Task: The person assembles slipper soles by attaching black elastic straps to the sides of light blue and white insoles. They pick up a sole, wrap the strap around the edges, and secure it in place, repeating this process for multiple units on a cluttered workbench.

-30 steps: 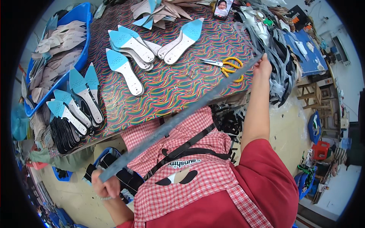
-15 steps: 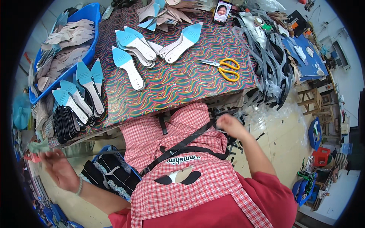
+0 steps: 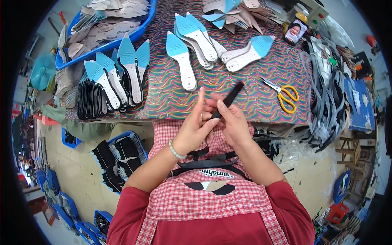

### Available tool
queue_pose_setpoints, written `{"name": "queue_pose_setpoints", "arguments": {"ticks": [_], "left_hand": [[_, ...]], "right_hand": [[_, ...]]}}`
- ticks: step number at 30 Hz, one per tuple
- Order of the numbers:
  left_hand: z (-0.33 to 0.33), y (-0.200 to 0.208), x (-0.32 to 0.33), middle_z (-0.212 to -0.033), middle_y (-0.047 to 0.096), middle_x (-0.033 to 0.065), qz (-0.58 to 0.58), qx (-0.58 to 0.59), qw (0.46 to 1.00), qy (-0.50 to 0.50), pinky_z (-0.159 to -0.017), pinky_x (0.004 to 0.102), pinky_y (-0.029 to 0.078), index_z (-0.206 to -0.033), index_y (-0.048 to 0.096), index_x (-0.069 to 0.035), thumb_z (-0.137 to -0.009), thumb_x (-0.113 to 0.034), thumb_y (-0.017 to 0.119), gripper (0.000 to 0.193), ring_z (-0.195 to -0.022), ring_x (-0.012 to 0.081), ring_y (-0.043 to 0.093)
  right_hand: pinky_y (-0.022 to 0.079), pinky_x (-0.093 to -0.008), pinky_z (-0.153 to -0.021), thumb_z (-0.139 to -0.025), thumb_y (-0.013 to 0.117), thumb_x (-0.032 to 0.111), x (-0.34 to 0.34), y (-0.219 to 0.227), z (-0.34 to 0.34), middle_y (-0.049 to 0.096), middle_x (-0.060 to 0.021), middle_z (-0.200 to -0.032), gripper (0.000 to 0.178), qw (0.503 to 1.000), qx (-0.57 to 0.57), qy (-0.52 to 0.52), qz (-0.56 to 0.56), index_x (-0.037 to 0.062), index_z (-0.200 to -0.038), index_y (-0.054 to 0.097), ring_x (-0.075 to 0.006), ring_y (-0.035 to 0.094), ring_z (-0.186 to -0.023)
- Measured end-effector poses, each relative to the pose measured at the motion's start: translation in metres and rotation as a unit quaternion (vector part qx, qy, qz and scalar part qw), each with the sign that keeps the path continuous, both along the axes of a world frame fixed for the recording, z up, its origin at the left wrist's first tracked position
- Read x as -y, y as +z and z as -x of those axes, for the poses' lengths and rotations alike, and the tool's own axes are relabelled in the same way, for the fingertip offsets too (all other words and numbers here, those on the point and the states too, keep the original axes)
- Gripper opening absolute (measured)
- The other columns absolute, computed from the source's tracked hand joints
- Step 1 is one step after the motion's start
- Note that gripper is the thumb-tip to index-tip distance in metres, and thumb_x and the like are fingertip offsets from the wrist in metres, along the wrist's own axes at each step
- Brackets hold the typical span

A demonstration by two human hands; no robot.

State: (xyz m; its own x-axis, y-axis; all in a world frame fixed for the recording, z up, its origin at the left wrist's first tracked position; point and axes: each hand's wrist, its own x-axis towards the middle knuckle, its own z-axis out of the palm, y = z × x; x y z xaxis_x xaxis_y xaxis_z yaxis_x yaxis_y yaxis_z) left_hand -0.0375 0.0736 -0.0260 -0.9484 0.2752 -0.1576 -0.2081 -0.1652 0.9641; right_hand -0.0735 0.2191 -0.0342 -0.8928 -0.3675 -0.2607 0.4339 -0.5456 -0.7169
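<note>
Over the table's near edge, my left hand (image 3: 195, 124) and my right hand (image 3: 233, 124) are close together, both closed on a black strip (image 3: 232, 94). The strip's upper end sticks out past my right thumb, toward the table. My left thumb presses on it lower down, while some of my left fingers stretch out straight. More black strap (image 3: 208, 162) lies across my lap on the checked apron; whether it joins the held strip is hidden. Beyond my hands, a blue-and-white shoe insole (image 3: 183, 63) with a dark edge lies on the table.
Yellow-handled scissors (image 3: 284, 94) lie right of my hands. More insoles (image 3: 253, 51) rest farther back, others stand in a row (image 3: 107, 83) at left beside a blue basket (image 3: 150, 18) of cut pieces. A phone (image 3: 295, 32) and heaped black strips (image 3: 328, 98) are at right.
My hands were wide apart, the left far out to the side and the right beside the table edge. They have come together in front of me, with the black strip between them. The view has shifted.
</note>
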Motion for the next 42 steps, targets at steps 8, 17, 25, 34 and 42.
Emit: {"name": "queue_pose_setpoints", "arguments": {"ticks": [8, 17, 25, 34, 42], "left_hand": [[0.195, -0.063, 0.12, -0.136, 0.04, 0.0306, 0.298, -0.155, 0.86, 0.384, -0.095, 0.0374, 0.046, -0.144, 0.008, 0.009, -0.084, -0.029, 0.067, 0.092, -0.118, 0.0331, 0.052], [0.171, -0.005, 0.135, -0.119, 0.059, 0.0152, -0.176, -0.093, 0.95, 0.242, -0.099, 0.0392, 0.044, -0.123, 0.051, 0.004, -0.09, -0.003, 0.053, 0.034, -0.11, 0.0239, 0.058], [0.119, 0.059, 0.051, -0.131, 0.054, 0.0132, 0.066, -0.35, 0.932, 0.068, -0.101, 0.032, 0.039, -0.133, 0.047, 0.002, -0.09, 0.004, 0.045, 0.043, -0.119, 0.0204, 0.054], [0.12, 0.062, 0.055, -0.138, 0.047, 0.0183, 0.09, -0.323, 0.941, 0.053, -0.108, 0.0339, 0.032, -0.139, 0.037, 0.002, -0.085, 0.007, 0.038, 0.055, -0.129, 0.0253, 0.044], [0.104, 0.103, 0.05, -0.116, 0.059, 0.0173, 0.144, -0.284, 0.945, -0.069, -0.095, 0.0333, 0.041, -0.124, 0.054, 0.004, -0.096, -0.023, 0.044, 0.04, -0.109, 0.0246, 0.056]], "right_hand": [[0.052, -0.0267, -0.061, -0.1, 0.041, 0.015, -0.043, -0.012, 0.036, 0.062, -0.0109, -0.092, 0.037, 0.993, -0.081, -0.009, -0.09, 0.0018, -0.135, 0.038, -0.0125, 0.059, -0.064], [0.052, -0.0257, -0.065, -0.1, 0.04, 0.014, -0.083, 0.004, 0.021, 0.062, -0.0143, -0.096, 0.03, 0.977, -0.162, 0.023, -0.139, -0.0024, -0.124, 0.049, -0.0153, 0.061, -0.07], [0.04, -0.0451, -0.102, -0.071, 0.064, -0.003, -0.007, 0.081, 0.071, 0.037, -0.0222, -0.142, 0.037, 0.678, -0.632, -0.077, -0.367, 0.0087, -0.105, 0.067, -0.0383, 0.039, -0.13], [0.04, -0.0474, -0.103, -0.065, 0.068, 0.004, 0.01, 0.06, 0.061, 0.049, -0.0123, -0.13, 0.034, 0.598, -0.677, -0.097, -0.418, 0.0096, -0.098, 0.067, -0.0344, 0.044, -0.123], [0.048, -0.0354, -0.087, -0.071, 0.06, 0.013, 0.002, 0.083, 0.076, 0.058, -0.0069, -0.112, 0.024, 0.56, -0.735, -0.031, -0.382, 0.0002, -0.091, 0.064, -0.0241, 0.053, -0.111]]}}
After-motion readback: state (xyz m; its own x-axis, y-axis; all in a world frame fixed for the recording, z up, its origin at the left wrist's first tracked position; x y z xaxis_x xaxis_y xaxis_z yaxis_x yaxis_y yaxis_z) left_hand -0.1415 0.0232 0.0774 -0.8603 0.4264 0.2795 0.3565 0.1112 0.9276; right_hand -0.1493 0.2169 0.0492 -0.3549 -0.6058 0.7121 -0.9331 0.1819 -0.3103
